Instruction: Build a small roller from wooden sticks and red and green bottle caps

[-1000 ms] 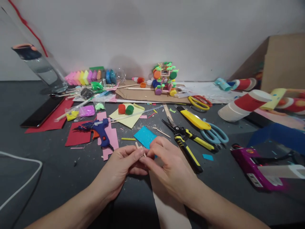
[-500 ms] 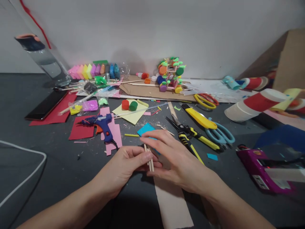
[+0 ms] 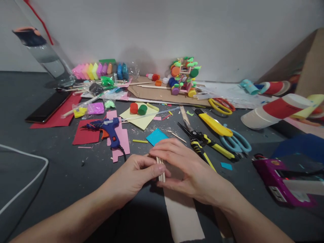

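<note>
- Blue glue gun with orange trigger (image 3: 111,130): smooth plastic, faint sheen.
- Short pale round sticks (image 3: 161,172), nearer and right of the gun: bare wood, matt.
- Square red sheet (image 3: 86,137), under the gun's nozzle: matt paper.
- Flat black phone (image 3: 48,108), left of the gun: glossy, smooth face.
- Black-and-yellow pliers (image 3: 199,140), right of the gun: dark metal jaws.
- Boxy magenta device (image 3: 280,184), far right of the gun: shiny, hard plastic-looking shell.

My left hand (image 3: 143,172) and right hand (image 3: 188,168) are both bare, with slender fingers (image 3: 167,147). My left forearm (image 3: 76,211) and right forearm (image 3: 249,214) are uncovered too (as much as shows), broadening from narrower wrists toward the near edge.
</note>
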`<action>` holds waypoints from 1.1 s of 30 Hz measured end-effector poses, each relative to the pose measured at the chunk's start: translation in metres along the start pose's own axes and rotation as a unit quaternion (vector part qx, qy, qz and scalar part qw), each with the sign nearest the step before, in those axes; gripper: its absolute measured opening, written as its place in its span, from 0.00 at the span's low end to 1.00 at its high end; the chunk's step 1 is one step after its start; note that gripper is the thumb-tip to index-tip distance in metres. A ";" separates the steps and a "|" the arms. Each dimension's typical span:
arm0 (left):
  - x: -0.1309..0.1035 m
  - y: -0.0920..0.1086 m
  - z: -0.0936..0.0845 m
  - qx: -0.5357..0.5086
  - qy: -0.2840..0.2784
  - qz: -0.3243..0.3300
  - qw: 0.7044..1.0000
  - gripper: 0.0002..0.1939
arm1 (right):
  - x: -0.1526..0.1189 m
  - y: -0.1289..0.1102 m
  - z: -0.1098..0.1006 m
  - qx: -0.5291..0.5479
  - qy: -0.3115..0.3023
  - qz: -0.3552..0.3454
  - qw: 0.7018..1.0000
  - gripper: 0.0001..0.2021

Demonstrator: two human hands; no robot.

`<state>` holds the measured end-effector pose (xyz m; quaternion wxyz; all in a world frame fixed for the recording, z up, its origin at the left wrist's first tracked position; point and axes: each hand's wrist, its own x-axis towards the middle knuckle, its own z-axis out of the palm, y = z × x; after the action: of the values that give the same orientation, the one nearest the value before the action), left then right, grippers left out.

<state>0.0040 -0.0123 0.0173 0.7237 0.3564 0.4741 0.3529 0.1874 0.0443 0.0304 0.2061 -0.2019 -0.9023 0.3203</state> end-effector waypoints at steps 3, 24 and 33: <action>0.002 -0.001 -0.001 -0.004 -0.011 -0.005 1.000 0.19 | 0.001 -0.002 0.000 0.009 -0.001 0.005 1.000 0.22; 0.002 -0.003 -0.003 -0.042 -0.013 -0.003 0.999 0.17 | 0.001 0.000 0.000 0.046 0.011 0.007 0.999 0.25; 0.002 -0.002 -0.004 -0.017 0.003 -0.019 1.000 0.14 | -0.006 -0.001 -0.004 0.037 0.012 0.041 0.998 0.27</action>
<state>0.0014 -0.0112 0.0142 0.7347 0.3341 0.4770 0.3479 0.1942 0.0428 0.0327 0.2103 -0.2349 -0.8785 0.3589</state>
